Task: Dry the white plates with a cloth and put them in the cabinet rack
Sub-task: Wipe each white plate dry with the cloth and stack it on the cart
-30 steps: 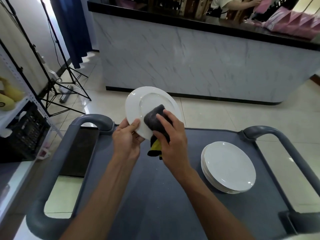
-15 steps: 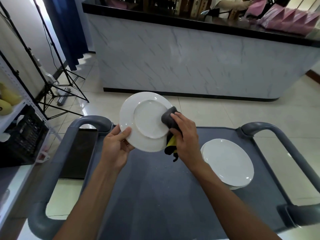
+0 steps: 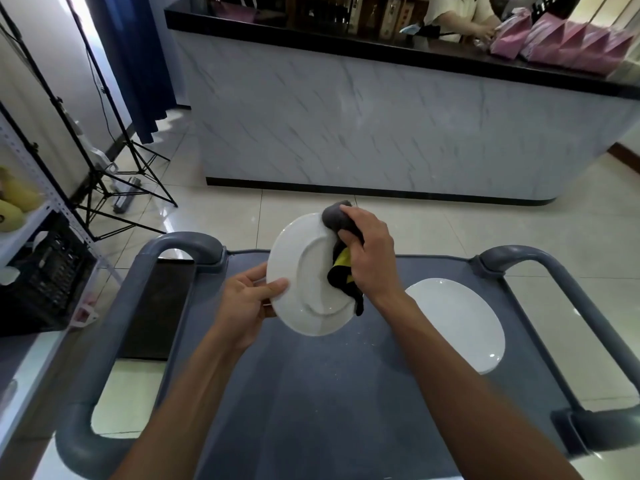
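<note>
Facing marble counter [image 3: 363, 133], grey cart [image 3: 311, 393]

Two hands in play: the left hand [image 3: 247, 299] and the right hand [image 3: 369, 256]. One white plate [image 3: 304, 289] is up in the air, and one cloth [image 3: 337, 220], grey with a yellow patch. One stack of plates [image 3: 457, 323] sits on the one grey cart [image 3: 311, 393]; how many plates are in it can't be told. Two looped handles [image 3: 183, 242] on the cart. One tripod [image 3: 114, 174] stands at left, with two yellow fruits [image 3: 14, 202] on one shelf [image 3: 20, 230]. One marble counter [image 3: 381, 133] is behind, with one person [image 3: 457, 15] at it.
</note>
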Demonstrator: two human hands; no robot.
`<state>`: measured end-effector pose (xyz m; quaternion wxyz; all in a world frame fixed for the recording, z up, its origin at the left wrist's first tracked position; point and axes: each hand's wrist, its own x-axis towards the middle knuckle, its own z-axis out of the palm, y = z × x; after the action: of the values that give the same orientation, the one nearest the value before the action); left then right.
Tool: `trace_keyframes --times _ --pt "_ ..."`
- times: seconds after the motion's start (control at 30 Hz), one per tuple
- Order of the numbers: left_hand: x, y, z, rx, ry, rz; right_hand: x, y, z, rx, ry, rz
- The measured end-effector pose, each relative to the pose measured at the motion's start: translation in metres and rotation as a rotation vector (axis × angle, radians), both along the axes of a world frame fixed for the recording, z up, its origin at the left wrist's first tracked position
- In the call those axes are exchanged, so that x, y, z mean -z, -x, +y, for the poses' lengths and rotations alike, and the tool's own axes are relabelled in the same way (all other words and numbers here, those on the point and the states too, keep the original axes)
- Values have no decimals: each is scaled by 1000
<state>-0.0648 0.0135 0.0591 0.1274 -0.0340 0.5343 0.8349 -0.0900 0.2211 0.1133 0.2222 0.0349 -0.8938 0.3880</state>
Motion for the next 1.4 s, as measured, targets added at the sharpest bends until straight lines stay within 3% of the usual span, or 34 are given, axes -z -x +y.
trace_keyframes --times 0.43,0.87,1.0,1.27,1.4 --pt "6 -6 12 -9 4 -10 23 -20 -37 -299 -342 45" --pt "-12 -12 69 -74 162 108 6 -16 71 -82 -10 -6" --pt "-27 -10 105 -100 346 296 -1 -25 117 -46 0 -3" --pt "-44 -13 190 -115 1077 846 -8 -51 210 67 104 8" --pt "-41 -23 235 -88 1231 1051 -4 -72 253 136 134 5"
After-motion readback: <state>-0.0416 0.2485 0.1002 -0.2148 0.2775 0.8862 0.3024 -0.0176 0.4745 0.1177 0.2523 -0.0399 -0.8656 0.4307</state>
